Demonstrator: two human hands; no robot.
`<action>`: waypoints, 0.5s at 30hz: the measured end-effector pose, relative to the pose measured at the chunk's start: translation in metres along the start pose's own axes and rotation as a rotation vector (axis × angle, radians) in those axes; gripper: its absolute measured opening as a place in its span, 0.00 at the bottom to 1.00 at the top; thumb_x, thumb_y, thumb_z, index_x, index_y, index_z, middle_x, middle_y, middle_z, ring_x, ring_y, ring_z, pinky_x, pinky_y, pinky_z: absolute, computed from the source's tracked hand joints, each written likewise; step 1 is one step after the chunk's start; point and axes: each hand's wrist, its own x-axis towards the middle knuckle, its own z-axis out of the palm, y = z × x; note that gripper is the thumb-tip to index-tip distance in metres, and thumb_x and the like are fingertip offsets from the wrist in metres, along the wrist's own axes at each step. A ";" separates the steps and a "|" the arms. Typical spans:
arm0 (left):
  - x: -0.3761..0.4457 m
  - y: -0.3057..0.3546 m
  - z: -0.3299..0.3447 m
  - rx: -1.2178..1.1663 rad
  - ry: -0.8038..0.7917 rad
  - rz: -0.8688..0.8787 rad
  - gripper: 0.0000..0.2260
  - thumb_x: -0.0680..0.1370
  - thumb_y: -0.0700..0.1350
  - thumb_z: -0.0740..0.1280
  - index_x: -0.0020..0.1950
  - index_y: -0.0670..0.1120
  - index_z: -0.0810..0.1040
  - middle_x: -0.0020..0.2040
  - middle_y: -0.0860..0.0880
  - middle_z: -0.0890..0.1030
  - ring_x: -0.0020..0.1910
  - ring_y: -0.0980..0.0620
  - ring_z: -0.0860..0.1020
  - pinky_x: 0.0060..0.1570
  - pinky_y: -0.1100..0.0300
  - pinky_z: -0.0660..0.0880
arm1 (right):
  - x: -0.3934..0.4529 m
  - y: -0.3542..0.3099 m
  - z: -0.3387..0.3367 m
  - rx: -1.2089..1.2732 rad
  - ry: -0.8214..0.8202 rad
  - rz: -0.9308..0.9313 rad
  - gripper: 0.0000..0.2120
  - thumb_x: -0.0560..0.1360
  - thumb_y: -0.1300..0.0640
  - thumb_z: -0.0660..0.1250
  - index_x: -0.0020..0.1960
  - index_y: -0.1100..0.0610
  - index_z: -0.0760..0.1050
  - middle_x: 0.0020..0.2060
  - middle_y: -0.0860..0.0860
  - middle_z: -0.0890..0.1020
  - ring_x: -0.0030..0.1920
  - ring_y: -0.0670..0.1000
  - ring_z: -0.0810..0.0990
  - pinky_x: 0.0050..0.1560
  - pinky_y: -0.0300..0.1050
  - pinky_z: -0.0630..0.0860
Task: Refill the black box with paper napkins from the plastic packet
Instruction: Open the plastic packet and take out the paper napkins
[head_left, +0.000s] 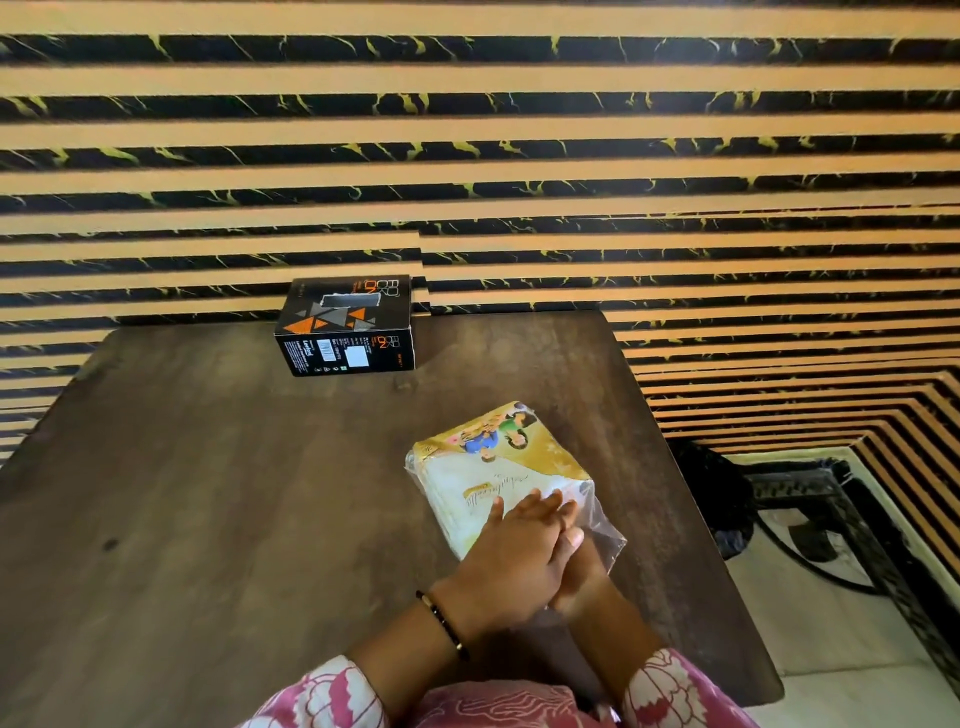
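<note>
A dark wooden table (208, 467) stands against a wall of tan and black stripes (467, 130), and the black box (345, 325) with orange triangles sits at its far edge, well apart from the hands. Nearer the person, right of centre, lies the plastic packet (498, 467) of white paper napkins. The left hand (511, 561) rests flat on the packet's near end with fingers straight, while the right hand (579, 564), mostly hidden beneath the left, touches the packet's loose clear plastic, its grip impossible to tell.
</note>
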 end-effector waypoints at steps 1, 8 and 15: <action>0.000 0.001 0.000 -0.003 0.009 0.003 0.21 0.82 0.51 0.47 0.75 0.52 0.54 0.77 0.54 0.54 0.76 0.55 0.47 0.72 0.51 0.38 | -0.001 0.004 -0.001 0.037 -0.099 -0.047 0.20 0.58 0.52 0.73 0.50 0.53 0.81 0.60 0.47 0.76 0.71 0.50 0.61 0.72 0.54 0.49; -0.001 0.004 -0.001 -0.122 -0.083 -0.014 0.21 0.82 0.53 0.47 0.75 0.52 0.56 0.77 0.52 0.55 0.76 0.51 0.46 0.72 0.48 0.39 | -0.012 0.010 0.015 0.398 0.030 -0.113 0.17 0.76 0.51 0.56 0.63 0.56 0.71 0.68 0.51 0.70 0.75 0.53 0.56 0.75 0.55 0.45; 0.010 -0.037 -0.017 -0.039 0.018 -0.053 0.25 0.80 0.58 0.45 0.76 0.52 0.49 0.78 0.51 0.45 0.76 0.48 0.39 0.73 0.42 0.40 | 0.037 -0.039 -0.022 -0.973 -0.091 0.256 0.10 0.69 0.57 0.72 0.50 0.52 0.81 0.59 0.57 0.78 0.63 0.62 0.74 0.55 0.59 0.76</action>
